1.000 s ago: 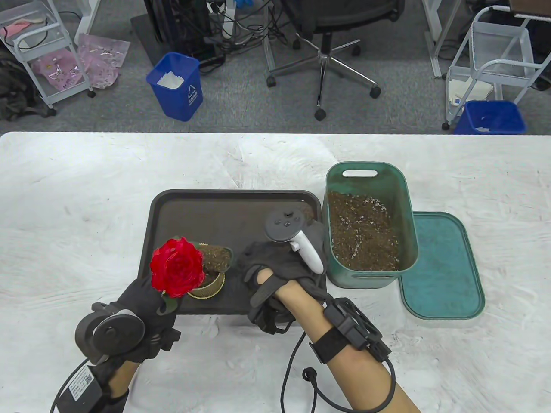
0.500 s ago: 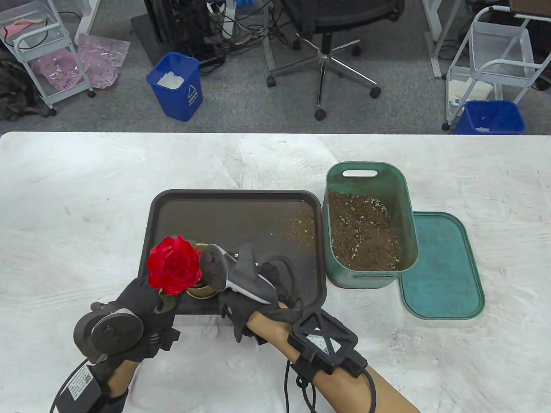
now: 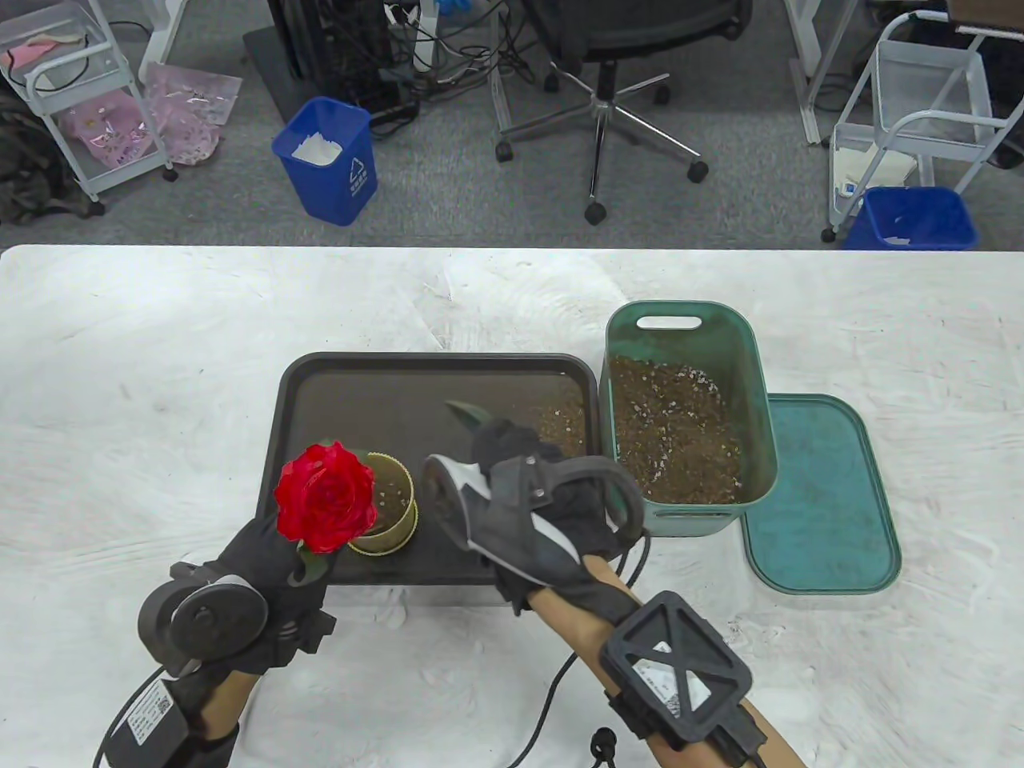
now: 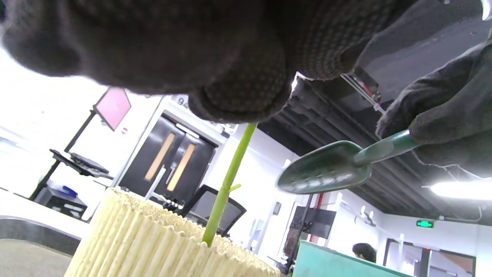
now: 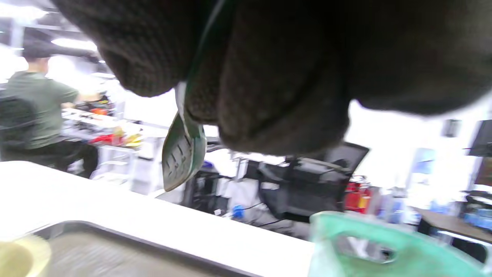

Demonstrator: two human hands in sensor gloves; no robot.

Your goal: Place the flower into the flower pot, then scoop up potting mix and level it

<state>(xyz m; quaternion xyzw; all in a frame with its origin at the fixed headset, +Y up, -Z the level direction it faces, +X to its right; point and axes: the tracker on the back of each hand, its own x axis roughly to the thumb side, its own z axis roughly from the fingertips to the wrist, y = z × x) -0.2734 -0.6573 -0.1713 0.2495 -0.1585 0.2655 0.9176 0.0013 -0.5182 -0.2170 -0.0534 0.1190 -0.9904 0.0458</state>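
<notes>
White-covered bench (image 3: 160,360), dark rectangular plastic tray (image 3: 360,376) on it, teal plastic tub of potting mix (image 3: 680,432) just right of the tray. Small ribbed cream flower pot (image 3: 396,524) sits at the tray's front-left. Left hand (image 3: 264,576) pinches the green stem of the red artificial flower (image 3: 326,496); stem runs down into the pot. Looks light, petals soft — hold the stem low. Right hand (image 3: 544,512) curled round the small green trowel (image 4: 326,169); scoop looks empty. Bloom hides part of the pot; handle buried in the glove.
</notes>
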